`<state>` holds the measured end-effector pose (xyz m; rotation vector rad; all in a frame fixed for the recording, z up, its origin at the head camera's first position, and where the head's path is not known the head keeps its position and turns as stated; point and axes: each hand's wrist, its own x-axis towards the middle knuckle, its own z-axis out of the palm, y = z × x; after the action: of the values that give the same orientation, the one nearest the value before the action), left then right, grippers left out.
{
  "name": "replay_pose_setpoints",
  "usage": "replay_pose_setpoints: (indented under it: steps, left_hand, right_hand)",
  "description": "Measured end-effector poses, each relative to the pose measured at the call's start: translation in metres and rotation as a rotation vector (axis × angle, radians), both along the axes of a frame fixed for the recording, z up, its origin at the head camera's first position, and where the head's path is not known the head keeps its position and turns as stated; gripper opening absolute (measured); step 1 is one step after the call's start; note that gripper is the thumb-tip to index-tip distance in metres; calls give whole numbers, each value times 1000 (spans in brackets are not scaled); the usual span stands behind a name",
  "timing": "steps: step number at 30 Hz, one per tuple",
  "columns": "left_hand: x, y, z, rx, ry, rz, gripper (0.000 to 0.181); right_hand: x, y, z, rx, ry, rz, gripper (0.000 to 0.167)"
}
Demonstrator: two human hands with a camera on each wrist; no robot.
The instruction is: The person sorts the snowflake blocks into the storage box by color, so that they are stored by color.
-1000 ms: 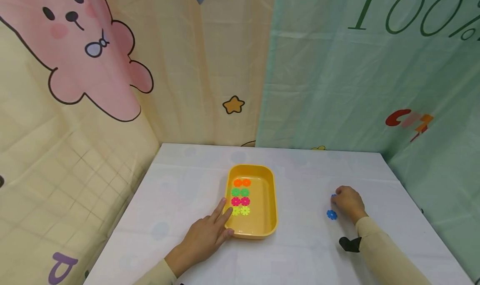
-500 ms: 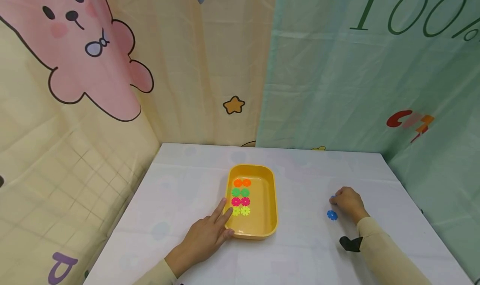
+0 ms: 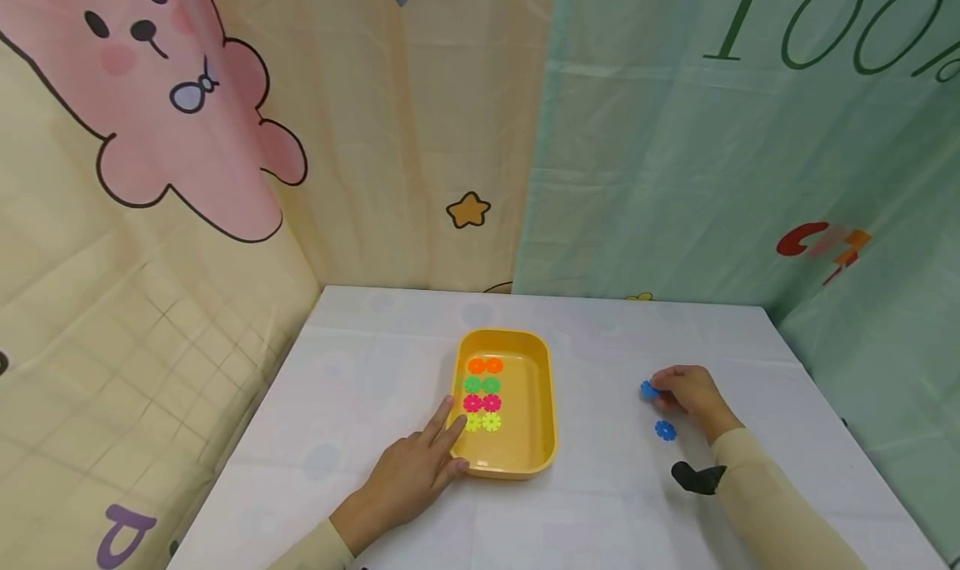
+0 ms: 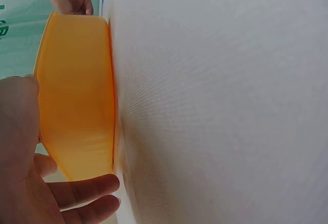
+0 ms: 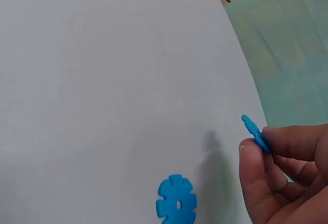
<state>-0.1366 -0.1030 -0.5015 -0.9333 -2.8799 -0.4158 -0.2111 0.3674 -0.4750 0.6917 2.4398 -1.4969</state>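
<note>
My right hand (image 3: 693, 393) pinches a blue snowflake disc (image 3: 648, 390) between thumb and finger, just above the table; in the right wrist view the held disc (image 5: 253, 130) shows edge-on. A second blue snowflake disc (image 3: 665, 430) lies flat on the table below that hand. My left hand (image 3: 411, 468) rests with fingers spread on the left rim of a yellow tray (image 3: 542, 403). Inside the tray, along its left side, sit pairs of discs: orange (image 3: 477, 366), green (image 3: 472, 384), pink (image 3: 472, 403) and yellow-green (image 3: 491, 422).
The white table (image 3: 360, 370) extends around the tray on all sides. Printed curtains hang behind and beside it, cream (image 3: 375, 137) on the left and green (image 3: 675, 153) on the right. A dark strap-like piece (image 3: 697, 478) sticks out by the right sleeve.
My right hand has lifted one blue snowflake disc off the table and shifted slightly left. The other blue disc, the tray and my left hand have stayed in place.
</note>
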Motion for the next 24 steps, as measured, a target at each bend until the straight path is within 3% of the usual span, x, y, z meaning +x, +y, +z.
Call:
replay_pose_setpoints:
  steps: [7,16,24]
  left_hand:
    - [0,0,0,3,-5,1,67]
    - [0,-1,0,6,0,-4,66]
    - [0,-1,-1,18,10,-10,65]
  right_hand:
    - [-4,-21,18,-123,57,10,35]
    - [-11,-46,41,-125,128,54,29]
    - [-13,-62,59,-225,169,93,34]
